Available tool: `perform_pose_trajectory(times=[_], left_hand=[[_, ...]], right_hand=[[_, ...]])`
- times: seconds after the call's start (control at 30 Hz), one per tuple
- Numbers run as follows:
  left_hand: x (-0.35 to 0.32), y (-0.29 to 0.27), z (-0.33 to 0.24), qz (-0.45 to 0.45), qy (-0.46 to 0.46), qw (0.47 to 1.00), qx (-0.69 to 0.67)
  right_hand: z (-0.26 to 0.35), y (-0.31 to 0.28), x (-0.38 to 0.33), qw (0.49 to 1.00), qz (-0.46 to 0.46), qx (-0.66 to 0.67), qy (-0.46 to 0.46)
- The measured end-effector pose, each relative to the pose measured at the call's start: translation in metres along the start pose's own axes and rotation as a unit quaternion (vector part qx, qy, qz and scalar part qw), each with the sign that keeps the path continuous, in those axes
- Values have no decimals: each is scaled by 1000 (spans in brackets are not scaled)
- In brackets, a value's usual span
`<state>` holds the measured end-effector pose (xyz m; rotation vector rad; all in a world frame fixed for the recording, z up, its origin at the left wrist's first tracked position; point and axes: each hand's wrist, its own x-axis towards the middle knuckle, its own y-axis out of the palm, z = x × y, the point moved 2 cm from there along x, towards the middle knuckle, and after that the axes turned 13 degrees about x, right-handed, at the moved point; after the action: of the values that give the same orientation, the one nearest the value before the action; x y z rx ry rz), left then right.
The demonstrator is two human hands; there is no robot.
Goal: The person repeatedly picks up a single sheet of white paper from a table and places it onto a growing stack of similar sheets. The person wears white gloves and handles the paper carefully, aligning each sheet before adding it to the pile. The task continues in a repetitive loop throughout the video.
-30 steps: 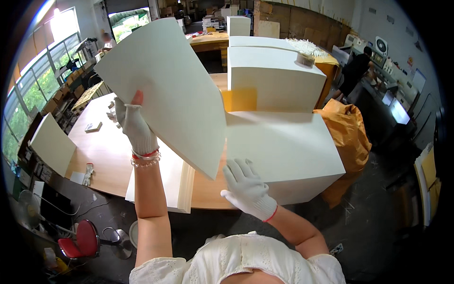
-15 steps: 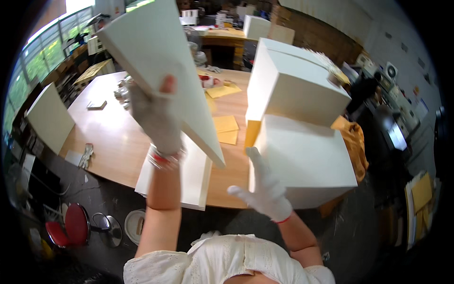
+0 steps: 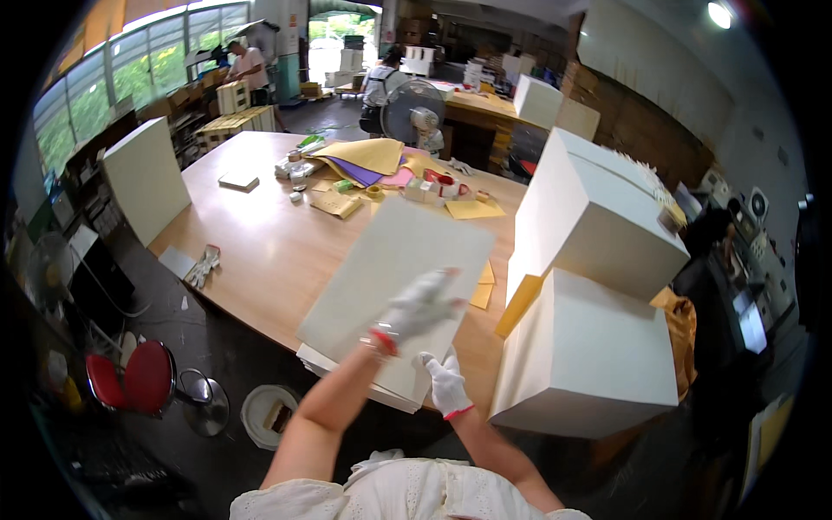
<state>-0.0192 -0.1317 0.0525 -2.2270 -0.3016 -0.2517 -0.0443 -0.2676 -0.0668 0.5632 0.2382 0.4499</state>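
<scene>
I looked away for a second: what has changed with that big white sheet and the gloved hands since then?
The left hand has swung the white sheet from raised in the air down flat onto the stack of sheets at the table edge. The right hand shifted from the big white boxes to the stack's edge. The boxes stayed put.

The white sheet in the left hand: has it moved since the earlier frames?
Yes. The white sheet has come down from raised and tilted above the wooden table to nearly flat over the stack of sheets, left hand on top.
</scene>
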Motion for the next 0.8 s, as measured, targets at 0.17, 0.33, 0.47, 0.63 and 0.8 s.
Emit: perform_pose_trajectory(times=[0.17,0.33,0.47,0.63,0.8], left_hand=[[-18,-28,166,-28,-268,951,152],[0,-17,187,23,-304,941,149],[25,-11,195,16,-318,945,70],[13,-25,201,31,-320,937,138],[-87,-69,174,90,-293,949,76]], right_hand=[[-26,-70,38,980,44,-156,112],[24,-39,17,849,-15,-505,154],[35,-35,21,834,11,-530,152],[40,-23,35,813,19,-562,149],[21,-41,-14,886,92,-454,20]])
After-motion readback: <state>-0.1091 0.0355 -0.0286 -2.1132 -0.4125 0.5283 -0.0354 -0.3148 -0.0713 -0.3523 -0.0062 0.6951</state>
